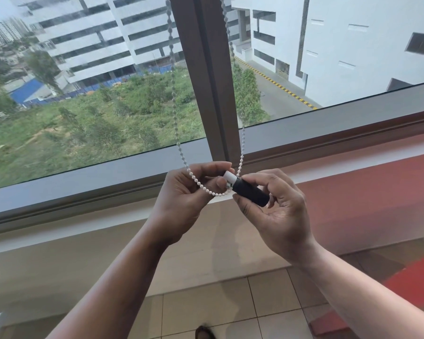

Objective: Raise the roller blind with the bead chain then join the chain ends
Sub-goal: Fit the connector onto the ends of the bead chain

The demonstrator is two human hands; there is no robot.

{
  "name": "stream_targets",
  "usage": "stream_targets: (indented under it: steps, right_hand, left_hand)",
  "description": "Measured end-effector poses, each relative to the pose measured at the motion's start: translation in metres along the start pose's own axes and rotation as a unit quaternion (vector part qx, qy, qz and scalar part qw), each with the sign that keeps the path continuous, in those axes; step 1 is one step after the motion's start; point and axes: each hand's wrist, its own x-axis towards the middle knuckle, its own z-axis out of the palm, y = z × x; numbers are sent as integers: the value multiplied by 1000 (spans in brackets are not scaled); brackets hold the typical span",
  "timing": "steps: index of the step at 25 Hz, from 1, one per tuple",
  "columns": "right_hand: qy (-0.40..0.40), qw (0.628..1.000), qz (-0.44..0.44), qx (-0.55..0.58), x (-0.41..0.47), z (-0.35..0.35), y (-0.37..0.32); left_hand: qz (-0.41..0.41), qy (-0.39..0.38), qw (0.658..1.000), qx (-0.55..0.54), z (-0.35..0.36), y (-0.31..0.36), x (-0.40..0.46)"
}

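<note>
Head view: I am looking down at both my hands in front of the window frame [328, 123], with the tiled floor [206, 309] below.
Bead chain [173, 94]: two white strands hang down past the brown mullion [206, 69] and meet at my hands; the left strand curves in a slack loop under my left fingers to the connector.
Connector [249, 192]: a black cylinder with a white cap, lying tilted between my hands, cap end up and to the left, so the chain ends can go in there.
Left hand [189, 192]: fingers curled, pinching the white cap and the slack chain beside it, which I judge steadies the end for joining.
Right hand [274, 211]: thumb and forefinger pinch the black body from either side; the other fingers hang loosely curled, clear of it.
Blind: no fabric shows across the glass, so I take the raising as done; the roller itself is out of sight.
Step in hand: joining the chain ends at the cap. Whether the right strand is already seated I cannot tell, as my fingers hide that spot.
Risk: a bead slipping from the cap if I let the slack pull.
</note>
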Motion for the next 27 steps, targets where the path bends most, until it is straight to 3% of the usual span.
stream_targets:
  steps: [3, 16, 23, 27]
  right_hand:
    - [8, 999, -10, -29, -2, 3, -2]
    - [-17, 999, 10, 35, -11, 8, 3]
    - [-6, 999, -27, -32, -8, 5, 2]
    - [-6, 996, -51, -66, -3, 2, 0]
  left_hand:
    - [15, 3, 1000, -19, 0, -3, -3]
    - [19, -61, 998, -23, -3, 3, -13]
    - [46, -44, 998, 27, 3, 0, -10]
    - [19, -23, 999, -27, 5, 0, -12]
